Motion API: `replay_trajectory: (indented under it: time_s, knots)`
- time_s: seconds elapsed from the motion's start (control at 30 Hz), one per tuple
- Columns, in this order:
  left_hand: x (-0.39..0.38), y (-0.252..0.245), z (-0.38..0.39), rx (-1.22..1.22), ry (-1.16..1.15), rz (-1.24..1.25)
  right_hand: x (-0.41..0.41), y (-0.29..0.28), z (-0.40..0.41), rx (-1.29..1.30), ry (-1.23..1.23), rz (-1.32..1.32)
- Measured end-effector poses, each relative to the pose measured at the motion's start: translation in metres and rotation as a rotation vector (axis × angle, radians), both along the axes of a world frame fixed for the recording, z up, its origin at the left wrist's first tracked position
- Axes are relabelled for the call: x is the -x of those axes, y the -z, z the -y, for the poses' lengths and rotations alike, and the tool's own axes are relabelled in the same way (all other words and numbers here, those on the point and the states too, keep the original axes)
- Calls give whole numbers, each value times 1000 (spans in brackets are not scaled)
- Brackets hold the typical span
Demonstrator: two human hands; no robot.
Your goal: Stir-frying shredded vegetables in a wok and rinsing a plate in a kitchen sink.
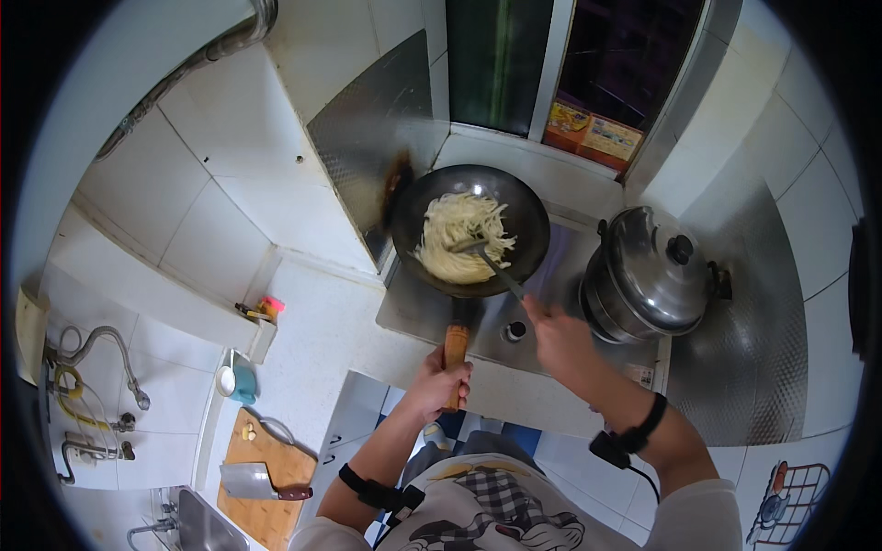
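Observation:
My left hand (439, 383) is wrapped around the wooden handle (456, 344) of a dark wok (527, 227), which sits over the left side of the gas stove. In the wok lies a heap of pale, noodle-like strands (458, 234) with a little green among them. My right hand (561, 337) grips a metal spatula (501, 273) by its handle, and the blade rests in the strands, partly covered by them. The stove's control knob (514, 331) is between my two hands.
A lidded steel pot (648, 275) stands right of the wok. At lower left, a cleaver (248, 480) and small yellowish pieces (248, 432) lie on a wooden cutting board (258, 523). A teal mug (241, 384) stands near the sink (207, 523). A metal splash guard (379, 117) borders the wok.

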State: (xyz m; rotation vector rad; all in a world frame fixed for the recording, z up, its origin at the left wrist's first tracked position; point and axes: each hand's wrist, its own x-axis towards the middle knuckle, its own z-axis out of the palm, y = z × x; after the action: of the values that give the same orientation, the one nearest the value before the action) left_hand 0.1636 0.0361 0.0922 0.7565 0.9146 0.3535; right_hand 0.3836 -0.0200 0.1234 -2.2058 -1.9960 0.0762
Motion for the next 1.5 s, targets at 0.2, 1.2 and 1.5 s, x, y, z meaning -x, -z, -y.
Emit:
replay_trajectory:
  time_s: [0.2,1.2,1.5]
  knots:
    - [-3,2,3,-26,14,14,-19,-8,-16,-47,26,70]
    - [-6,0,5,7,-23,-1,-15,-14,-3,-7,-2,-5]
    - [-9,-4,1,1,-12,1,-23,-6,-17,38,-11,-83]
